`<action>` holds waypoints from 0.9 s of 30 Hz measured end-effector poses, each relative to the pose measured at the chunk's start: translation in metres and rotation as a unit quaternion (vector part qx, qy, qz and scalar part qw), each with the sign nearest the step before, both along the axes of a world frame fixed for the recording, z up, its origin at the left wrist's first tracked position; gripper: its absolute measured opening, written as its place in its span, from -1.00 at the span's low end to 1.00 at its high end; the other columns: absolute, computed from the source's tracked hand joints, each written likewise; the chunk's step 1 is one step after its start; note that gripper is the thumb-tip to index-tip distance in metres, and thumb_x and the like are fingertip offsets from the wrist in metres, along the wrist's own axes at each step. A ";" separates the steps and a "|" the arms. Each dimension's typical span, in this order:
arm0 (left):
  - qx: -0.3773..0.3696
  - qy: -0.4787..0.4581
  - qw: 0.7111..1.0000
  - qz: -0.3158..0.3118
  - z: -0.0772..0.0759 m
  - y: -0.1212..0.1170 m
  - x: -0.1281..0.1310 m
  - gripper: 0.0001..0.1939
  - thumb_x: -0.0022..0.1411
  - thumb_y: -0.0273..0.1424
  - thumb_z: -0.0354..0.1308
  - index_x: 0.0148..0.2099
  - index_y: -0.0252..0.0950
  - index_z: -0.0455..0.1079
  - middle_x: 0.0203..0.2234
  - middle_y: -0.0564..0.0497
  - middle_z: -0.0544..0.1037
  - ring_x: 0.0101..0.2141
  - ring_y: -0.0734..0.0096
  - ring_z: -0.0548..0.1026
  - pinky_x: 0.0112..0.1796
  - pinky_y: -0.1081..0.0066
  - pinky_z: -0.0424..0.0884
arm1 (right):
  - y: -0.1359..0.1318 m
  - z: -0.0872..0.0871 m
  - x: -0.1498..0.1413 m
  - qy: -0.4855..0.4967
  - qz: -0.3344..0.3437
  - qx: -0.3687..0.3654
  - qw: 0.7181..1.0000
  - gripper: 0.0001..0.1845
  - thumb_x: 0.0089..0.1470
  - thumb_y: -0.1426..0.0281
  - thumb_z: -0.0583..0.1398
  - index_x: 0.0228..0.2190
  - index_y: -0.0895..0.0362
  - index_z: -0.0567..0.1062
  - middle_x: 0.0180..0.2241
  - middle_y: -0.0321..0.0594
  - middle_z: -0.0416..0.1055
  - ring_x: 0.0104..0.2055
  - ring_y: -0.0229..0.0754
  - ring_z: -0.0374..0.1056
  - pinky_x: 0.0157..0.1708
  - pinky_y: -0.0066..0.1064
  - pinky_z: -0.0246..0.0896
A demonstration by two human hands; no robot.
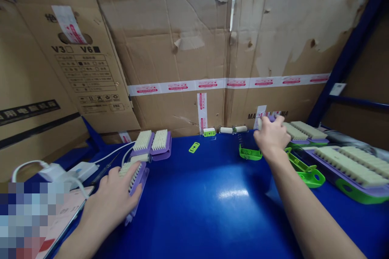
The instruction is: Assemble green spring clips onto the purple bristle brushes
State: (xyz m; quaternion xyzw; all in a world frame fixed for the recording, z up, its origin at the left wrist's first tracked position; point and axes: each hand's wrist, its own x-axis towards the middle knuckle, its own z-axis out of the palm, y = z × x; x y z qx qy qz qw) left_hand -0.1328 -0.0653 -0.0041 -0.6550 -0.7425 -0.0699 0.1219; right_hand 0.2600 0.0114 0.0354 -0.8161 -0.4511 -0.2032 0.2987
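Observation:
My left hand [111,194] is closed over a purple scrub brush [140,180] with cream bristles, fingers on the bristle side and thumb along its near edge. Two more purple brushes [160,141] lie bristles up just behind it. At the back right, my right hand [272,135] is raised with its fingers closed around a small purple-and-white piece [270,118], mostly hidden by the hand. Below that hand are a green plastic shell [251,153] and an open green housing [310,176]. Beside it lie cream-bristled brush pieces [308,130].
A large purple-and-green brush [349,166] rests at the right. Along the back are a green-and-white piece [209,132], white rolls [226,130] and a flat green plate [194,147]. Cardboard [182,48] walls the blue table [197,210]. A phone [65,214] and white charger [56,173] sit left.

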 end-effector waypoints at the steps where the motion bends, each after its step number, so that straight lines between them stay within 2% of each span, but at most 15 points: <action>1: 0.007 0.000 1.000 -0.002 0.000 0.000 -0.001 -0.42 0.14 -0.09 -0.15 0.20 -0.06 0.20 -0.12 -0.25 0.32 -0.23 -0.12 0.40 -0.31 0.02 0.35 | -0.002 0.003 -0.004 -0.012 0.015 0.046 0.999 -0.61 -0.06 0.39 0.12 -0.12 0.11 0.43 -0.06 0.10 0.17 -0.23 0.08 0.30 -0.42 -0.15 0.24; 3: 0.016 0.001 1.000 -0.002 0.000 -0.001 -0.002 -0.43 0.15 -0.11 -0.17 0.20 -0.07 0.20 -0.13 -0.25 0.32 -0.21 -0.14 0.39 -0.30 0.01 0.34 | -0.005 0.007 -0.014 -0.017 0.051 0.119 0.991 -0.55 -0.05 0.35 0.12 -0.06 0.07 0.39 0.01 0.06 0.12 -0.21 0.05 0.28 -0.40 -0.17 0.24; 6: 0.007 0.001 1.000 0.004 0.003 0.000 -0.003 -0.43 0.16 -0.13 -0.18 0.21 -0.09 0.18 -0.14 -0.26 0.32 -0.19 -0.17 0.38 -0.31 0.03 0.34 | -0.005 0.005 -0.032 0.032 0.119 0.165 0.979 -0.53 -0.03 0.30 0.11 -0.03 0.01 0.36 0.05 -0.03 0.10 -0.20 0.00 0.29 -0.34 -0.18 0.25; 12: 0.008 0.008 1.000 0.005 0.006 0.005 -0.006 -0.44 0.16 -0.14 -0.15 0.19 -0.11 0.21 -0.19 -0.26 0.35 -0.21 -0.17 0.39 -0.34 0.04 0.34 | 0.002 -0.012 -0.070 0.185 0.246 0.140 0.941 -0.56 -0.09 0.27 0.15 -0.10 -0.01 0.45 -0.05 -0.13 0.25 -0.17 -0.05 0.33 -0.19 -0.21 0.26; 17: -0.014 0.034 0.999 -0.005 0.012 0.004 0.002 -0.44 0.15 -0.12 -0.14 0.19 -0.09 0.20 -0.19 -0.23 0.36 -0.18 -0.13 0.37 -0.32 0.04 0.35 | 0.006 -0.024 -0.085 0.259 0.286 0.112 0.916 -0.56 -0.15 0.28 0.17 -0.15 0.05 0.49 -0.14 -0.10 0.35 -0.17 -0.05 0.35 -0.14 -0.22 0.24; 20: 0.011 0.062 0.997 -0.039 0.026 0.002 0.021 -0.45 0.15 -0.10 -0.12 0.15 -0.14 0.26 -0.06 -0.26 0.32 -0.11 -0.15 0.33 -0.24 0.01 0.33 | 0.009 -0.034 -0.089 0.301 0.284 0.089 0.906 -0.56 -0.16 0.30 0.17 -0.16 0.08 0.50 -0.15 -0.09 0.38 -0.18 -0.06 0.36 -0.14 -0.24 0.23; 23: 0.043 0.035 0.994 -0.099 0.042 -0.001 0.052 -0.45 0.17 -0.13 -0.09 0.15 -0.22 0.25 -0.04 -0.26 0.31 -0.07 -0.10 0.32 -0.17 0.05 0.31 | 0.015 -0.048 -0.092 0.327 0.277 0.097 0.898 -0.56 -0.16 0.28 0.17 -0.17 0.10 0.50 -0.17 -0.08 0.40 -0.22 -0.08 0.37 -0.17 -0.26 0.24; 27: 0.032 -0.024 0.979 -0.198 0.046 0.002 0.106 -0.53 0.20 -0.24 -0.07 0.15 -0.22 0.24 -0.07 -0.20 0.37 -0.04 -0.02 0.32 -0.09 0.09 0.27 | 0.022 -0.064 -0.095 0.342 0.272 0.104 0.893 -0.59 -0.13 0.24 0.14 -0.22 0.12 0.51 -0.26 -0.08 0.41 -0.28 -0.10 0.38 -0.24 -0.29 0.27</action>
